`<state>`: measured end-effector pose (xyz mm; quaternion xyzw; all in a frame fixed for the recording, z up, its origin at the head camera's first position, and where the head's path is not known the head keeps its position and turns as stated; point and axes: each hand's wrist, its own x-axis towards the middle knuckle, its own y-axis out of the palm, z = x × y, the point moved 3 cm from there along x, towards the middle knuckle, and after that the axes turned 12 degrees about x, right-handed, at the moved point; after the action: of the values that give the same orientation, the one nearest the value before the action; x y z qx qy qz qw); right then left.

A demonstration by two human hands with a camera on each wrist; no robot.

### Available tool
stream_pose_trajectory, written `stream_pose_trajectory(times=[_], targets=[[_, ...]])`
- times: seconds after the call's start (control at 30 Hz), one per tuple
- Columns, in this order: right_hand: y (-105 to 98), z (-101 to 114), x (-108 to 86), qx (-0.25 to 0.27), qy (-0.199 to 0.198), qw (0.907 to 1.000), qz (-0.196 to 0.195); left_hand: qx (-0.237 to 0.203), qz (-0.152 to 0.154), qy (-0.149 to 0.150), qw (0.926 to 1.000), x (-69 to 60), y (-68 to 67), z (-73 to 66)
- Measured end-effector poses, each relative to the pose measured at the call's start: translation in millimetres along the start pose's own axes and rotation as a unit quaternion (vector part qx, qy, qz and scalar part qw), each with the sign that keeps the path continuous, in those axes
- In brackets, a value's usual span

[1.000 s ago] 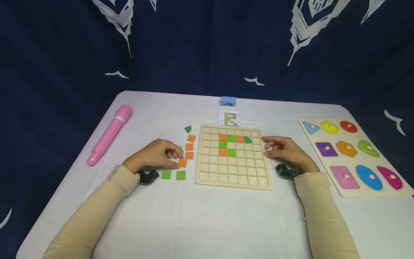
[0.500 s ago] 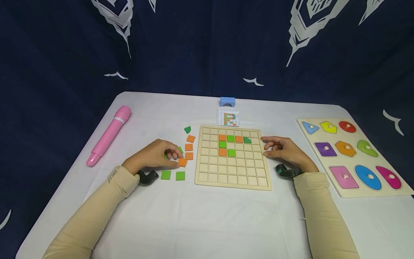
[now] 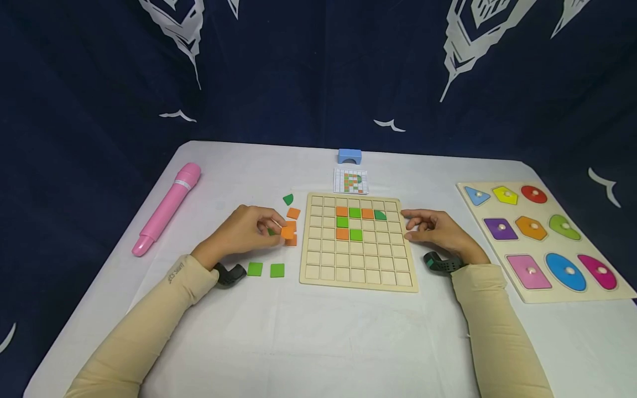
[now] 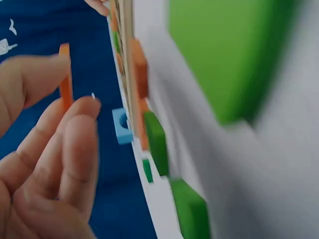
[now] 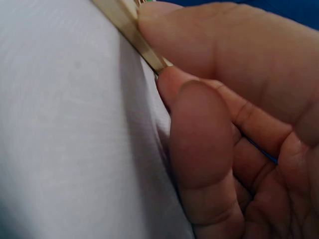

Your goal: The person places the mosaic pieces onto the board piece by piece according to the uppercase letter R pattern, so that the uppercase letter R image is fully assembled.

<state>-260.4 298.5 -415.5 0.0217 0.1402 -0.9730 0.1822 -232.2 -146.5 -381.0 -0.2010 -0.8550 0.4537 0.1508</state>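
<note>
My left hand (image 3: 244, 228) pinches an orange square tile (image 3: 287, 232) between thumb and fingertips, raised above the white table just left of the wooden grid board (image 3: 358, 260). In the left wrist view this orange tile (image 4: 65, 82) is seen edge-on. Several orange and green tiles sit in the board's upper cells, with a dark green quarter-round piece (image 3: 380, 215) at the end of their top row. My right hand (image 3: 440, 231) touches the board's right edge with thumb and index finger, the other fingers bent inward. Loose orange tiles beneath the left hand are partly covered.
Two green tiles (image 3: 266, 270) lie nearer me, and a dark green piece (image 3: 288, 199) lies farther back. Behind the board are a pattern card (image 3: 351, 181) and a blue arch block (image 3: 350, 156). A pink microphone-shaped thing (image 3: 166, 210) lies left, a knobbed shape puzzle (image 3: 527, 243) right.
My left hand has lifted an orange tile from the table and moved it slightly up and right, toward the board. The right hand stays at the board's edge.
</note>
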Motion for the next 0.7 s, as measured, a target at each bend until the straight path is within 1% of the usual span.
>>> stream_pose_trajectory(times=[0.13,0.27,0.4,0.7], targets=[[0.1,0.6,-0.1,0.000,0.002,1.0000,-0.002,-0.027,-0.024,-0.017,0.9992,4.7,-2.2,-11.4],[-0.2,0.1,-0.3,-0.002,0.001,1.0000,-0.003,-0.044,-0.034,-0.031,0.9980,14.0,-1.0,-25.0],[-0.7,-1.2,-0.2,-0.002,-0.002,1.0000,0.000,-0.053,-0.028,-0.035,0.9976,25.8,5.2,-39.5],[-0.2,-1.4,0.2,0.003,-0.017,0.9998,0.001,-0.032,-0.005,-0.007,0.9995,49.8,29.3,-70.4]])
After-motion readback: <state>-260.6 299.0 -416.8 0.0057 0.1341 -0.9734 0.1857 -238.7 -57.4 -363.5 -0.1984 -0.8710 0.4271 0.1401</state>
